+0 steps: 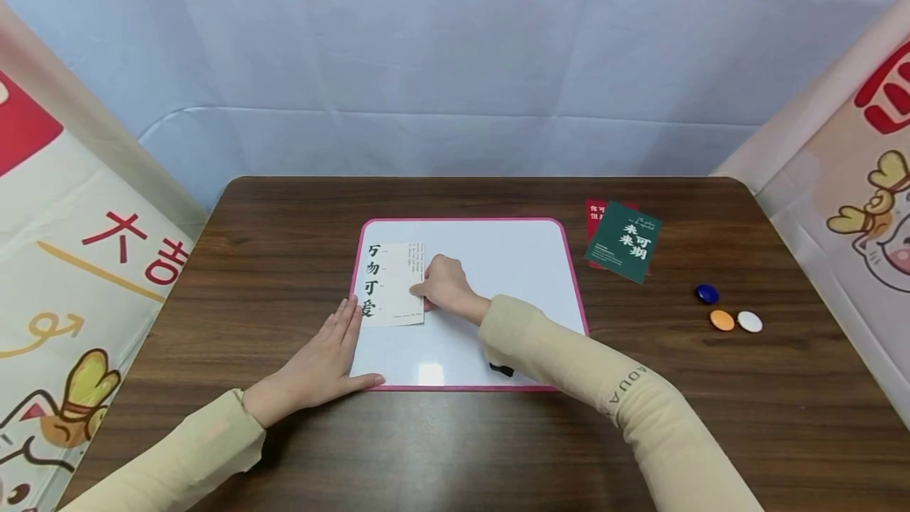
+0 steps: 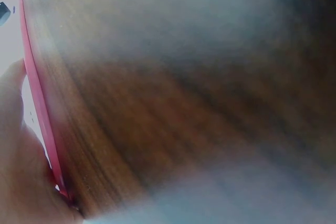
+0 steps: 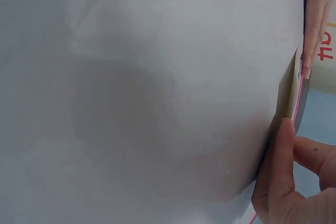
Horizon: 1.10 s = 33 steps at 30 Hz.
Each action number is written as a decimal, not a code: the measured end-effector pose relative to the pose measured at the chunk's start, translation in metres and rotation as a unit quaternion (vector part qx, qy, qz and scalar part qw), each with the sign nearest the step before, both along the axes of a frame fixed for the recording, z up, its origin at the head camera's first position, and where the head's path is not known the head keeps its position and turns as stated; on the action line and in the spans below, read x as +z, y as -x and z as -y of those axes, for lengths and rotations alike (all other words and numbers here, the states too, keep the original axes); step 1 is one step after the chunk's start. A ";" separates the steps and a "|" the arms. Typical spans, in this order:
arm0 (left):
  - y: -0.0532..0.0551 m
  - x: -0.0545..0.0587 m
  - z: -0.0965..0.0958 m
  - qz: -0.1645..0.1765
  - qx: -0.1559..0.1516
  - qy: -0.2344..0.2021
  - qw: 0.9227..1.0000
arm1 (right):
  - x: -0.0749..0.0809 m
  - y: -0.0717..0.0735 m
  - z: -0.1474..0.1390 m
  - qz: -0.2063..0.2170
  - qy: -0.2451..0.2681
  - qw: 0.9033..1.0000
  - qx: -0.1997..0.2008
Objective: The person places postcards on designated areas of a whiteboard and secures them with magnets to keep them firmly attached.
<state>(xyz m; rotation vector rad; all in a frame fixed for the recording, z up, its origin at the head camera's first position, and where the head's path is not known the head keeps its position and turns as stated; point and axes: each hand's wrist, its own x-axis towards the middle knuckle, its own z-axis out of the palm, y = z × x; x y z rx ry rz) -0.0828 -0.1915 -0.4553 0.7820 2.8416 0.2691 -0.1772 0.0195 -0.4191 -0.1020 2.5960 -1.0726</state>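
A white card [image 1: 394, 279] with large dark Chinese characters down its left side lies over the left part of a pink-edged whiteboard [image 1: 512, 259]. My right hand [image 1: 451, 287] pinches the card's right edge, thumb on top; in the right wrist view that edge is raised off the board beside the fingers [image 3: 284, 150]. At the board's left edge rests my left hand [image 1: 320, 366], fingers extended along the frame and thumb across the lower left corner. The left wrist view has the thumb [image 2: 10, 98] against the pink rim [image 2: 39, 98].
A green card [image 1: 626, 243] overlaps a red card [image 1: 596, 220] right of the board. Farther right lie blue [image 1: 707, 294], orange [image 1: 722, 320] and white [image 1: 750, 321] round pieces. Partly behind my right forearm, a small black object [image 1: 502, 370] sits on the board. All rests on a dark wooden table [image 1: 284, 259].
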 end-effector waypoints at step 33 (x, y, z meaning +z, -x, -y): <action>-0.002 0.003 0.000 0.007 0.001 -0.002 1.000 | 0.002 -0.002 0.001 0.004 -0.022 1.000 0.012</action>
